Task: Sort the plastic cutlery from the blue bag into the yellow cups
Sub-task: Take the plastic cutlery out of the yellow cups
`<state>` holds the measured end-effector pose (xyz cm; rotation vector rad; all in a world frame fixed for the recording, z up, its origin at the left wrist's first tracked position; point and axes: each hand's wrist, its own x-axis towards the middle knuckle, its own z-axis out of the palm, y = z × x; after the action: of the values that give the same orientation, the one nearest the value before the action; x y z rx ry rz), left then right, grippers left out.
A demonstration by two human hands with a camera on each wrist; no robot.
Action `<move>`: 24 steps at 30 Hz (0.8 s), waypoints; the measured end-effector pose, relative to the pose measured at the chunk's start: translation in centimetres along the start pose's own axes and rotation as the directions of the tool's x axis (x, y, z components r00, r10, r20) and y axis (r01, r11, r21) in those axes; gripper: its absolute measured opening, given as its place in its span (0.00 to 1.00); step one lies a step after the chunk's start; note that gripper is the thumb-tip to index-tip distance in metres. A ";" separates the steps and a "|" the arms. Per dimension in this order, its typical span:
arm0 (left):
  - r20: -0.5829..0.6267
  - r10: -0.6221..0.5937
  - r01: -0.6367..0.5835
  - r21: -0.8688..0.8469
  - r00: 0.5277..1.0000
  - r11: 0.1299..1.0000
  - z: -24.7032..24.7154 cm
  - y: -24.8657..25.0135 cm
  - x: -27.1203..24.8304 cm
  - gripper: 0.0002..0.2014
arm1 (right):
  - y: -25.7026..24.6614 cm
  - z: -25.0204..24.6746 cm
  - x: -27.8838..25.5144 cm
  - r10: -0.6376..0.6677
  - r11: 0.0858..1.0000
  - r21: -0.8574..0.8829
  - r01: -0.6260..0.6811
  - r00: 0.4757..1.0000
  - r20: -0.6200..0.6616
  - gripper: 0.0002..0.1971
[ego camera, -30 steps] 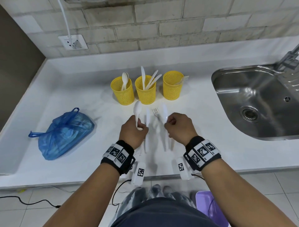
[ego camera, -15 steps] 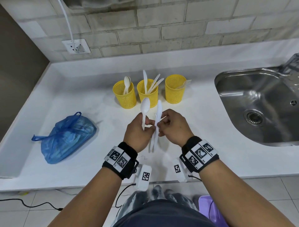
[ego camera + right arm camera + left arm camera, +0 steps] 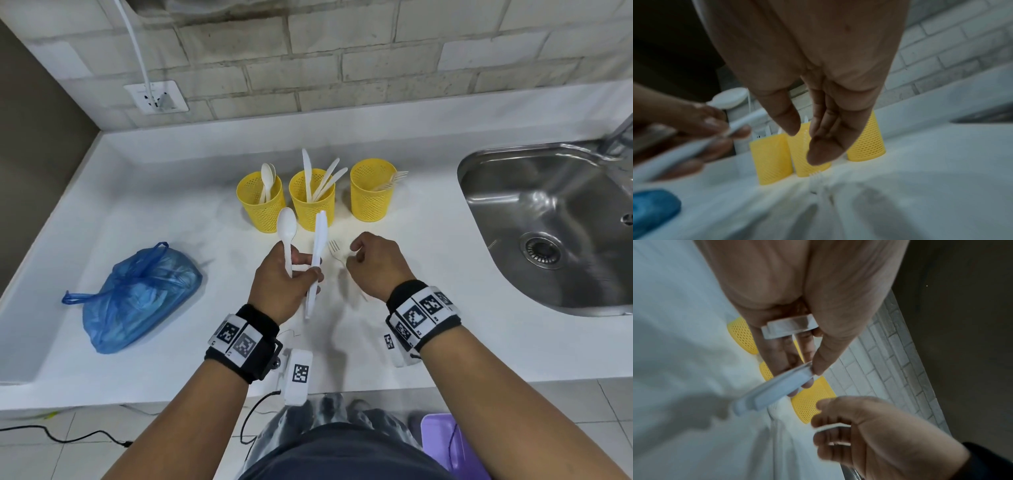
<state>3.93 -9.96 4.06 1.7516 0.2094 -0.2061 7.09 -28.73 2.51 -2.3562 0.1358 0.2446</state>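
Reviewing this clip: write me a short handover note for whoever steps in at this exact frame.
Left hand holds a spoon and knife.
Right hand holds nothing, fingers over a fork lying on the counter.
Left cup has spoons, middle cup knives, right cup forks.
Blue bag lies at left, knotted.
Left: cup these three pieces; bag contents unseen.

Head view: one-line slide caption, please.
Left hand holds a spoon and knife; right hand reaches for a fork.
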 end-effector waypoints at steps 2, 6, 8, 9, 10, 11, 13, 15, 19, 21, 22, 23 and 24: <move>-0.014 -0.006 0.006 -0.007 1.000 1.000 -0.3 -0.1 0.2 0.16 | 0.9 0.9 0.6 0.013 0.978 -0.207 0.003 0.997 0.080 0.18; -0.013 -0.002 0.002 -0.010 1.000 1.000 -0.6 -0.5 0.7 0.13 | 1.5 3.0 0.9 0.046 0.909 -0.415 0.028 0.985 0.167 0.22; -0.007 0.003 -0.003 -0.009 1.000 1.000 -0.7 -0.5 0.9 0.13 | 1.4 3.7 1.0 0.036 0.889 -0.456 0.037 0.988 0.149 0.19; -0.005 0.002 -0.002 -0.007 1.000 1.000 -0.8 -0.5 1.0 0.13 | 1.3 3.9 1.2 0.036 0.885 -0.465 0.032 0.990 0.138 0.18; -0.006 0.000 0.000 -0.008 1.000 1.000 -0.8 -0.5 1.1 0.13 | 1.2 4.0 1.3 0.033 0.882 -0.469 0.033 0.991 0.131 0.16; -0.008 -0.003 0.003 -0.009 1.000 1.000 -0.9 -0.5 1.2 0.13 | 1.1 4.2 1.5 0.025 0.881 -0.471 0.039 0.991 0.128 0.15; -0.009 -0.004 0.004 -0.011 1.000 1.000 -0.9 -0.4 1.5 0.13 | 1.1 4.3 2.0 0.016 0.884 -0.464 0.049 0.991 0.136 0.15; -0.005 0.000 0.000 -0.013 1.000 1.000 -1.0 -0.4 1.7 0.14 | 1.1 4.2 2.3 0.025 0.899 -0.437 0.044 0.988 0.151 0.16; -0.007 0.010 -0.010 0.000 1.000 1.000 -1.2 -0.3 2.1 0.14 | 1.1 3.8 2.6 0.049 0.944 -0.331 0.004 0.987 0.154 0.12; -0.020 0.004 -0.004 -0.003 1.000 1.000 -1.4 -0.4 2.4 0.14 | 1.0 3.5 2.4 0.056 0.975 -0.220 -0.025 0.989 0.135 0.09; -0.027 -0.001 0.001 -0.006 1.000 1.000 -1.5 -0.5 2.5 0.14 | 1.0 3.3 2.2 0.060 0.988 -0.146 -0.041 0.990 0.125 0.07; -0.035 -0.003 0.002 -0.010 0.999 1.000 -1.6 -0.5 2.6 0.14 | 1.0 3.1 2.1 0.059 0.997 -0.062 -0.052 0.993 0.102 0.05; -0.040 -0.004 0.004 -0.012 0.999 1.000 -1.7 -0.6 2.7 0.13 | 0.7 2.8 1.8 0.058 0.998 0.015 -0.059 0.995 0.076 0.02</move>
<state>6.43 -8.14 3.16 1.7446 0.2430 -0.1723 8.38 -27.36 -0.32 -2.3244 0.1698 0.3587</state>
